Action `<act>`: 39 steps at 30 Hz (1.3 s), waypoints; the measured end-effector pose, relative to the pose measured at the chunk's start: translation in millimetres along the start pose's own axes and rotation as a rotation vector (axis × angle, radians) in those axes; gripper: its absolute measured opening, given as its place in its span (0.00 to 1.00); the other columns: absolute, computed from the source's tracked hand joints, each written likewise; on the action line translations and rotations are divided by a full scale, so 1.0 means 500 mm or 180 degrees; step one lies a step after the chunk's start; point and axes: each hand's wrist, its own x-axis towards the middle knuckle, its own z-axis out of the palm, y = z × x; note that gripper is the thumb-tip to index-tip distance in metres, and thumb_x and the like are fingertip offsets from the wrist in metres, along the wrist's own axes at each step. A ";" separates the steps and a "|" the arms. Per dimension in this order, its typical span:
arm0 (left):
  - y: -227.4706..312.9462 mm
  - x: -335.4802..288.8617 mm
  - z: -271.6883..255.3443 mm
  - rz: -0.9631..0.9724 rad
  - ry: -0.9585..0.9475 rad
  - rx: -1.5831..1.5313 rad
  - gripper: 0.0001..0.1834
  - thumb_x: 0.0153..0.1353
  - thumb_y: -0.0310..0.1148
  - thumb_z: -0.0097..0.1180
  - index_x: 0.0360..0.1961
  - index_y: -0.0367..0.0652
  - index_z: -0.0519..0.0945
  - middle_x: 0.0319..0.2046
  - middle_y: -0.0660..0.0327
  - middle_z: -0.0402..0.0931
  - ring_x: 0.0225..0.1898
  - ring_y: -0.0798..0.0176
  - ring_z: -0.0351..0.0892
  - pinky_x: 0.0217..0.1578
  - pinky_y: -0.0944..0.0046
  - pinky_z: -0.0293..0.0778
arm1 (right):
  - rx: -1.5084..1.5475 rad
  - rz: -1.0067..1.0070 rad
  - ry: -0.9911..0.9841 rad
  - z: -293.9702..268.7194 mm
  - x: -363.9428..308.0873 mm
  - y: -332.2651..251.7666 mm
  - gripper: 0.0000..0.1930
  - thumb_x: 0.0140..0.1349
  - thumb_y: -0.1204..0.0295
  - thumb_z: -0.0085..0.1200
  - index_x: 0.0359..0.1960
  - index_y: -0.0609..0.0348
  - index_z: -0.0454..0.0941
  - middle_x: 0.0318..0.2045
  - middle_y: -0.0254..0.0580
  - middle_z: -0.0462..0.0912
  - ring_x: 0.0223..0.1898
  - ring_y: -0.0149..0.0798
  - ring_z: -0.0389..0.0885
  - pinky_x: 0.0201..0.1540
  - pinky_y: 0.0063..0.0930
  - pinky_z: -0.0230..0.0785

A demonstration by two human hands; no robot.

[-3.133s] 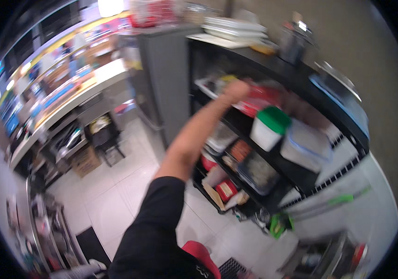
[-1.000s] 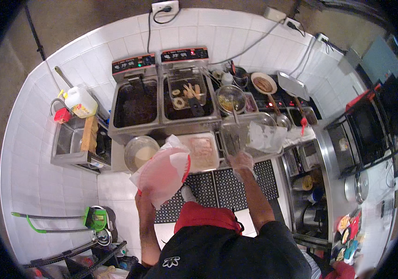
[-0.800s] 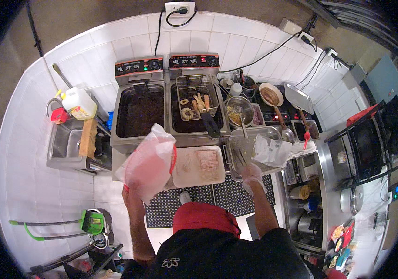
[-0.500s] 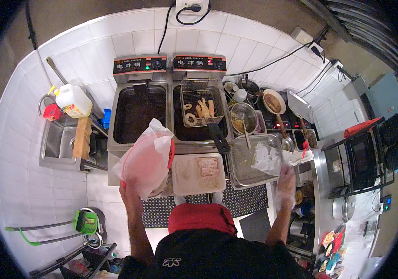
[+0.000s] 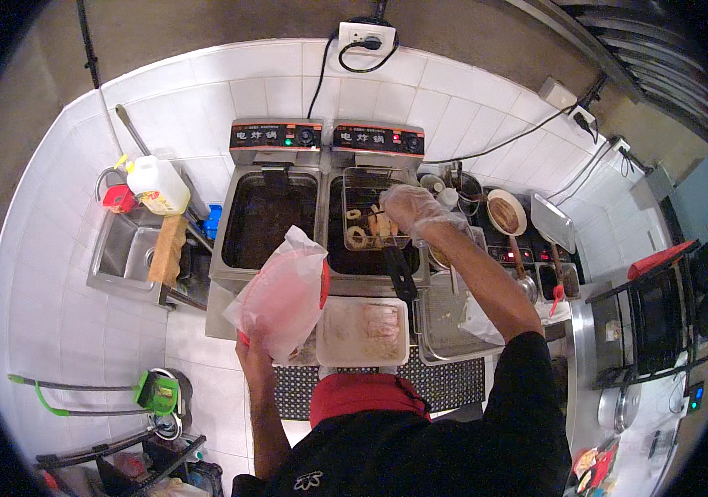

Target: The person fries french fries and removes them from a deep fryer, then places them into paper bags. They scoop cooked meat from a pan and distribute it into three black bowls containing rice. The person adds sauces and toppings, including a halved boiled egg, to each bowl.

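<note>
My left hand (image 5: 256,353) grips a red basket (image 5: 325,286) with white paper (image 5: 279,294) in it, in front of me and to my left. My right hand (image 5: 412,207), in a clear glove, is over the wire basket (image 5: 356,195) at the right fryer (image 5: 354,262). The fried food (image 5: 380,224) is just below that hand. I can't tell if my right hand has hold of a bit.

Before you, white characters mark the black left fryer panel (image 5: 275,135) at eleven o'clock and right fryer panel (image 5: 379,139) at twelve; a coloured label (image 5: 160,201), too small to read, fronts the white jug (image 5: 155,177) at ten.
</note>
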 end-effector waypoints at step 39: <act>-0.017 0.032 -0.032 0.0331 -0.0120 0.0289 0.26 0.73 0.33 0.54 0.68 0.32 0.70 0.61 0.50 0.76 0.61 0.56 0.76 0.63 0.56 0.71 | 0.0531 0.0216 -0.0410 -0.121 -0.001 -0.009 0.16 0.65 0.61 0.61 0.33 0.65 0.84 0.31 0.60 0.85 0.38 0.59 0.87 0.41 0.53 0.78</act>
